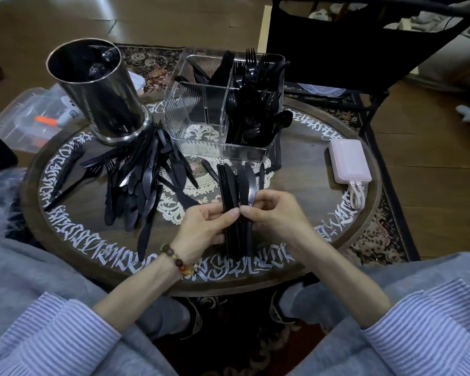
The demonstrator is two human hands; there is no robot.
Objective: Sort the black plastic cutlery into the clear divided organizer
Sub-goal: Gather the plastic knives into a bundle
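Note:
A bundle of black plastic knives (235, 185) stands upright between both hands over the near middle of the round table. My left hand (204, 226) grips the bundle from the left, and my right hand (272, 210) pinches it from the right, thumbs meeting at its front. The clear divided organizer (201, 104) stands behind, at the table's far middle. Its right compartments hold black forks (251, 63) and spoons (251, 115); the near left compartment looks empty. A loose pile of black cutlery (139, 175) lies to the left on the table.
A tall metal canister (98, 90) stands at the far left, next to the pile. A pink power bank (349, 164) with a white cable lies at the right. A black chair (364, 42) is behind the table, and a clear storage bin (30, 120) sits on the floor left.

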